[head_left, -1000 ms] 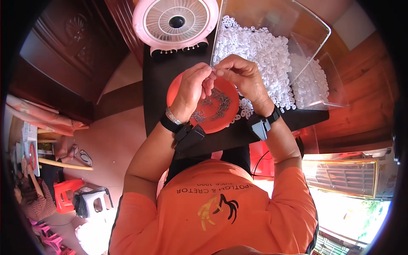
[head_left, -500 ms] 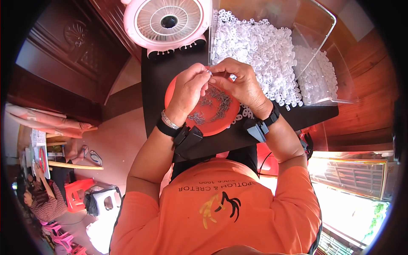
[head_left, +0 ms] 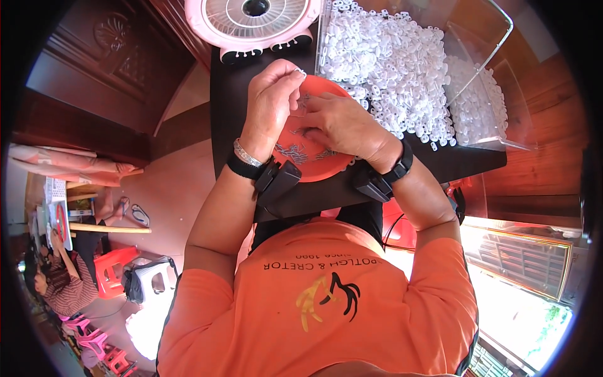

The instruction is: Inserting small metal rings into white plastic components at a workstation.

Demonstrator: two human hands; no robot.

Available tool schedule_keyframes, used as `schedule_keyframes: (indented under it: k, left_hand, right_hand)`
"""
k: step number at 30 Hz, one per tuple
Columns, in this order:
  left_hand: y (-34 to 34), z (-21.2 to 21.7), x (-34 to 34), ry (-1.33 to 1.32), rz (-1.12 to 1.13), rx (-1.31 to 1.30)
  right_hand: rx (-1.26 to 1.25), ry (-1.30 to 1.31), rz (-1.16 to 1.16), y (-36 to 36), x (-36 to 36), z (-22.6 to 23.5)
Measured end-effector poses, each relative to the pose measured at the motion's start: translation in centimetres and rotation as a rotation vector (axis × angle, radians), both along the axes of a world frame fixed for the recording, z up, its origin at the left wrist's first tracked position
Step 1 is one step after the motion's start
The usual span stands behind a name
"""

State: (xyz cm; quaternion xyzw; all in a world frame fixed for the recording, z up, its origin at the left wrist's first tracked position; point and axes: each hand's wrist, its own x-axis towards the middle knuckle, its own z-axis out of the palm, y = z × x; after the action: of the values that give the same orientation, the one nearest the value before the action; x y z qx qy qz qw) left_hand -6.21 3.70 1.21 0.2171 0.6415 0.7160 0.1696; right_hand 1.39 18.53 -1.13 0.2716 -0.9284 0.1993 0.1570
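My left hand (head_left: 271, 103) is closed in a pinch above the left rim of a round orange plate (head_left: 323, 173). Between thumb and forefinger it holds a small white plastic piece (head_left: 301, 73), mostly covered by the fingertips. My right hand (head_left: 348, 125) reaches palm down over the plate, its bent fingers closed among thin grey metal pins (head_left: 292, 152), which look like screws or nails. Its fingertips are partly hidden, so anything between them cannot be made out. Behind the plate lies a big heap of white plastic pieces with holes (head_left: 386, 60).
A clear plastic bin (head_left: 496, 47) surrounds much of the heap on the dark table (head_left: 235, 132). A pink fan (head_left: 254, 38) stands at the far left corner. On the left, another person (head_left: 66, 279) sits near red stools (head_left: 113, 270) and works at a separate surface.
My right hand has left the white piece at my left fingertips and come down to the metal pins. My left hand still pinches the piece. The view has shifted slightly.
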Motion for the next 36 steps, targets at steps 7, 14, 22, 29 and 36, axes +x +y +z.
schedule_keyframes:
  k: [7, 14, 22, 29, 36]
  left_hand:
    - [-0.2, 0.3, 0.1, 0.015, -0.014, 0.039]
    - [-0.4, 0.6, 0.1, 0.01, -0.012, 0.055]
    - [-0.4, 0.1, -0.3, 0.043, -0.115, -0.007]
    - [0.2, -0.7, 0.1, 0.34, -0.262, -0.146]
    - [0.1, 0.0, 0.2, 0.083, -0.336, -0.115]
  right_hand:
    - [0.013, -0.045, -0.138, -0.3, -0.1, 0.3]
    - [-0.768, -0.466, -0.174, 1.0, -0.9, -0.4]
    - [-1.176, -0.534, -0.187, 1.3, -0.8, 0.5]
    - [-1.101, -0.422, -0.191, 1.4, -0.8, 0.3]
    - [-1.208, -0.425, -0.05, 1.0, -0.6, 0.5]
